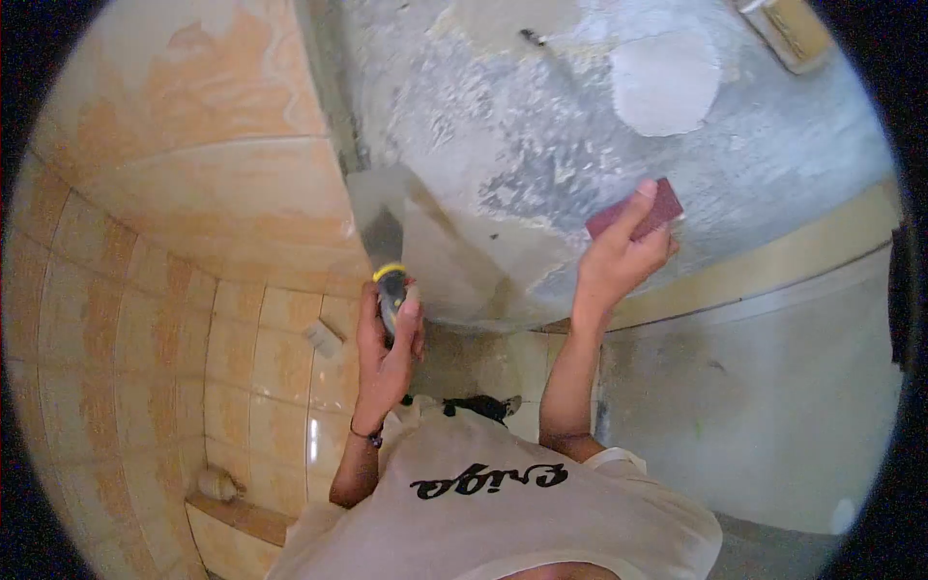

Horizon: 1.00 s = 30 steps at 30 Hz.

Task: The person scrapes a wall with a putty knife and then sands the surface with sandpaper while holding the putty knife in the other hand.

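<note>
The left hand grips a putty knife against the grey plaster wall; the right hand presses a sanding block there. Tiled wall stands left.

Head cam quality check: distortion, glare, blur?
Head view: strong fisheye, black corners, tile lines bowed; a bright glare streak on the glossy orange wall tiles; even daylight on the grey plastered surface; left hand and right hand fairly sharp.
</note>
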Each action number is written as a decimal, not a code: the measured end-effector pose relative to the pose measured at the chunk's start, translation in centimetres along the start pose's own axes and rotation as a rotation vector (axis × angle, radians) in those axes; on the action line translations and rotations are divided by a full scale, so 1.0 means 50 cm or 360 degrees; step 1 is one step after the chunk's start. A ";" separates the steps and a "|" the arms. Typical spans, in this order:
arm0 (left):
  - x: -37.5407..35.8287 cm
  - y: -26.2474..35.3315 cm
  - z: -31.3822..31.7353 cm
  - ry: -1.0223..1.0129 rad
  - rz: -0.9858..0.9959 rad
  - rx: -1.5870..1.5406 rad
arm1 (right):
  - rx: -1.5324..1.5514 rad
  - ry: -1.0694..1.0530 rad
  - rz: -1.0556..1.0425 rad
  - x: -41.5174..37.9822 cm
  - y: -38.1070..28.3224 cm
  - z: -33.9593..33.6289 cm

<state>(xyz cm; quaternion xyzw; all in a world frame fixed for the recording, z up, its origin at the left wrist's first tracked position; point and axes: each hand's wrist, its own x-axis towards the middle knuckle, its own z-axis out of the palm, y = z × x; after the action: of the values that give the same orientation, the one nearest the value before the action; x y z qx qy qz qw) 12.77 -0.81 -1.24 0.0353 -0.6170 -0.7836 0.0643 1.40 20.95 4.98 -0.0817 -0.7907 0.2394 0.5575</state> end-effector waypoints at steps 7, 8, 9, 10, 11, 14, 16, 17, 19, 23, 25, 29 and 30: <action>0.001 0.001 0.002 0.0051 -0.0040 -0.0007 | 0.0048 -0.0197 -0.0025 0.030 -0.011 -0.052; 0.002 -0.005 0.003 0.0066 -0.0057 -0.0019 | 0.0045 -0.0295 -0.0064 0.035 -0.015 -0.063; 0.004 -0.007 0.006 0.0046 -0.0053 -0.0016 | 0.0035 -0.0279 -0.0057 0.041 -0.026 -0.074; 0.005 -0.008 0.008 0.0036 -0.0075 -0.0047 | 0.0165 -0.0372 0.0173 0.048 -0.040 -0.086; 0.006 -0.009 0.010 0.0027 -0.0100 -0.0074 | 0.0298 -0.0465 0.0406 0.050 -0.047 -0.092; 0.002 -0.011 0.019 0.0041 -0.0042 -0.0077 | 0.0461 -0.0469 0.0444 0.058 -0.046 -0.099; -0.001 -0.004 0.020 0.0029 -0.0045 -0.0055 | 0.0692 -0.0360 0.0577 0.047 -0.049 -0.084; 0.000 -0.002 0.020 0.0036 -0.0051 -0.0039 | 0.0929 -0.0267 0.0698 0.037 -0.046 -0.069; -0.002 0.004 0.018 0.0040 -0.0053 -0.0026 | 0.0803 -0.0102 0.0498 0.004 -0.019 -0.024; 0.001 -0.002 0.016 0.0046 0.0029 0.0033 | 0.0599 0.0153 0.0058 0.005 -0.029 0.014; 0.000 0.009 0.023 0.0074 0.0000 -0.0048 | 0.0579 0.0159 -0.0041 0.007 -0.052 0.019; 0.003 0.016 0.028 0.0044 0.0043 -0.0087 | 0.0385 -0.0174 -0.0609 -0.041 -0.056 0.038; 0.002 0.016 0.025 0.0044 0.0047 -0.0082 | 0.0344 -0.0272 -0.0768 -0.053 -0.056 0.045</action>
<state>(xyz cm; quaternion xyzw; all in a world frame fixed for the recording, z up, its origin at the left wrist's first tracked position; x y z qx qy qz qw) 12.53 0.21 -0.15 0.0354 -0.5960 -0.7976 0.0852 0.69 16.81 3.45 0.1896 -0.8012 0.1887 0.5353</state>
